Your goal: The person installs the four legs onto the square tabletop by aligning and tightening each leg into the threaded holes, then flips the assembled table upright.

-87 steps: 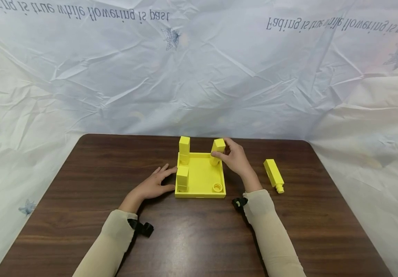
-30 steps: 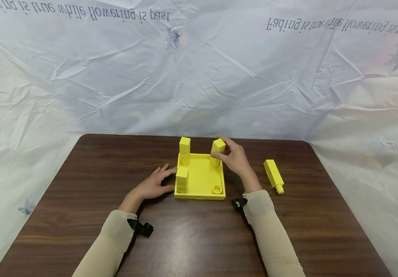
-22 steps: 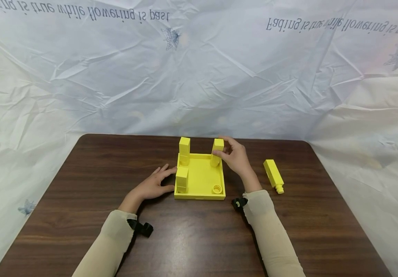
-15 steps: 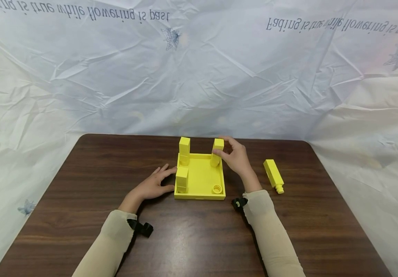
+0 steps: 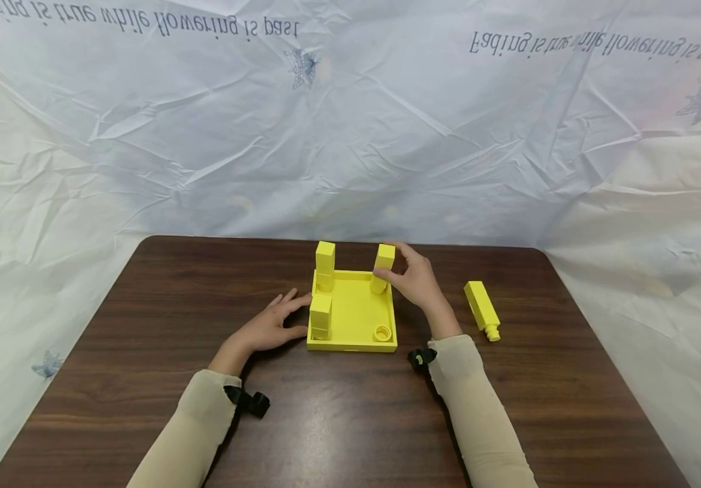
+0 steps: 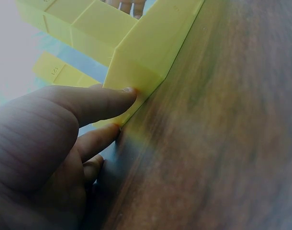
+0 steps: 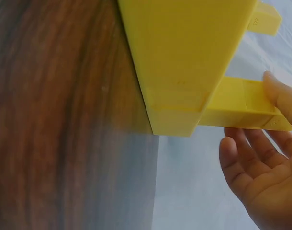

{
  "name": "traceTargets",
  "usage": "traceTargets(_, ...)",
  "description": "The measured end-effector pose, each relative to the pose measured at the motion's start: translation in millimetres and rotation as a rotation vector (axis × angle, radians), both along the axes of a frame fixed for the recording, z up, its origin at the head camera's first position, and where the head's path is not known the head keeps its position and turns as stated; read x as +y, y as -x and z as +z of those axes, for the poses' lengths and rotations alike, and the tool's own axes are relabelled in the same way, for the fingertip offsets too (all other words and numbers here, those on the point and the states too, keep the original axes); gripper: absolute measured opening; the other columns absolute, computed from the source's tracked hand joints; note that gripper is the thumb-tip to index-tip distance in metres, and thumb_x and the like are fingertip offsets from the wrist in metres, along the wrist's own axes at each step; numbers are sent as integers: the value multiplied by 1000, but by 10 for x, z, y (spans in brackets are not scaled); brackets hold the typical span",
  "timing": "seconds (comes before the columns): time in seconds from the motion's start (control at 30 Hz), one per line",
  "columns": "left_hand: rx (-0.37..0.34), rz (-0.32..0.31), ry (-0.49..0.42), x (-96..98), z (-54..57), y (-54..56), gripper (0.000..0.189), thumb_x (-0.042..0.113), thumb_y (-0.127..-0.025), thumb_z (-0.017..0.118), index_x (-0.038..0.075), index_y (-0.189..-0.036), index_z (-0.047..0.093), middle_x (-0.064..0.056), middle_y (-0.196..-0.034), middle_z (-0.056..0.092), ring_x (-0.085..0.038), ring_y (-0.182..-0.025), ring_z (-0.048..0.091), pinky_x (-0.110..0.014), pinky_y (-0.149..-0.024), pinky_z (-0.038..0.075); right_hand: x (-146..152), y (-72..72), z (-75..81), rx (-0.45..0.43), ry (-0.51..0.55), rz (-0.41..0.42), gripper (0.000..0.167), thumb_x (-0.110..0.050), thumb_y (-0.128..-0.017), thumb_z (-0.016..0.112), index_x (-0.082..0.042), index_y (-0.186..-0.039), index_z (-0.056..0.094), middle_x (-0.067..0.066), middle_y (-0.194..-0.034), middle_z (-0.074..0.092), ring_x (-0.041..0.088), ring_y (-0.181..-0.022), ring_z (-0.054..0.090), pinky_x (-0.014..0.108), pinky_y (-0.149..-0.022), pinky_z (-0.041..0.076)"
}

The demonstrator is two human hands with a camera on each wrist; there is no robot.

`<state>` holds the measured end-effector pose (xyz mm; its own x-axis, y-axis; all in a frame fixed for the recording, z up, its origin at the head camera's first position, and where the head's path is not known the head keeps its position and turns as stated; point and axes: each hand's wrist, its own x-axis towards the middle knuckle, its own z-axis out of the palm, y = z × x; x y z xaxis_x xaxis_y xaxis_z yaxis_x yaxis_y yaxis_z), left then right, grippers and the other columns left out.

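Note:
A square yellow tray-like base (image 5: 356, 312) with a raised rim lies on the table. Yellow square legs stand upright at three of its corners: back left (image 5: 325, 261), front left (image 5: 321, 312) and back right (image 5: 384, 261). My right hand (image 5: 414, 276) pinches the back-right leg near its top, thumb in front and fingers behind. In the right wrist view that leg (image 7: 237, 100) shows a seam along its length. My left hand (image 5: 271, 325) rests beside the base, its extended fingers and thumb touching the left wall (image 6: 141, 62). At the front-right corner is a round threaded socket (image 5: 382, 333).
Another yellow leg (image 5: 480, 305) with a threaded end lies on the table to the right of the right hand. The dark wooden table (image 5: 338, 420) reaches back to a pale printed cloth (image 5: 350, 135) hanging behind it. Black straps (image 5: 247, 401) sit on both wrists.
Between the frames the back-right leg has turned about its upright axis in my right hand, whose thumb and fingers shifted slightly. The base moved a touch toward me. My left hand stayed put.

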<state>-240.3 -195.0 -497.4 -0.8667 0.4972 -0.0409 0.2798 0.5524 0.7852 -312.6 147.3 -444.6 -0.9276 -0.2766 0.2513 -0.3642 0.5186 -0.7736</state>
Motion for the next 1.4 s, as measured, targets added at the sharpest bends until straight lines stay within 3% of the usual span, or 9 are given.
traceTargets(0.1,-1,0,2,-3,-13,-4,72,24,-105,70,18,-167,35,-17,-173,23,-45,-161,1,-71,-124,7,5,-7,-3,-21,-26,-1,62,-33,-97,80,-10,-150,56,11,-119,65,31,-75,55,37,-62,49)
traceTargets(0.33,-4,-1,3,5,8,-24,72,22,-104,70,16,-167,35,-16,-174,22,-44,-161,1,-70,-124,8,-9,-19,-21,9,-24,-18,48,-34,-98,80,-10,-136,62,10,-117,67,24,-62,48,37,-57,47)
traceTargets(0.5,6,-7,4,12,3,-17,72,22,-104,70,15,-167,36,-16,-173,25,-42,-161,3,-69,-125,7,-22,-44,-10,34,-15,-33,44,-31,-96,82,-9,-130,65,10,-114,68,24,-66,53,36,-59,49)
traceTargets(0.63,2,-7,9,12,18,-22,72,21,-104,71,15,-167,35,-16,-173,24,-43,-161,2,-68,-125,7,-25,-46,-11,29,-9,-25,43,-32,-97,81,-9,-129,65,11,-115,68,29,-79,61,39,-67,54)
traceTargets(0.77,-4,-11,6,4,29,-27,72,23,-104,71,17,-167,36,-16,-174,22,-45,-161,0,-70,-124,8,-29,-34,-16,19,-1,-22,40,-36,-98,79,-11,-126,65,9,-114,69,30,-103,67,46,-83,58)
traceTargets(0.9,-14,-15,1,-4,27,-25,72,26,-104,71,18,-167,36,-17,-174,21,-47,-160,-2,-73,-123,10,-40,-28,-15,24,4,-17,40,-38,-99,77,-12,-127,64,7,-113,69,29,-108,68,49,-87,59)
traceTargets(1.07,-30,-22,-4,-22,50,-27,70,26,-104,70,18,-166,39,-13,-174,23,-44,-161,-4,-72,-123,8,-51,-33,-6,38,4,3,33,-36,-100,76,-12,-119,63,7,-108,67,26,-100,65,46,-81,56)
traceTargets(1.27,-26,-26,6,-26,58,-26,69,26,-104,71,18,-165,41,-9,-173,28,-41,-162,-2,-70,-125,7,-58,-42,2,45,-18,-9,30,-38,-101,74,-13,-111,60,8,-95,61,32,-74,54,41,-65,47)
traceTargets(1.4,-21,-25,9,-25,51,-24,69,26,-104,71,17,-165,41,-10,-173,28,-42,-162,-2,-70,-125,7,-66,-50,3,57,-36,-22,30,-38,-101,74,-13,-109,60,7,-90,59,30,-66,48,38,-59,43)
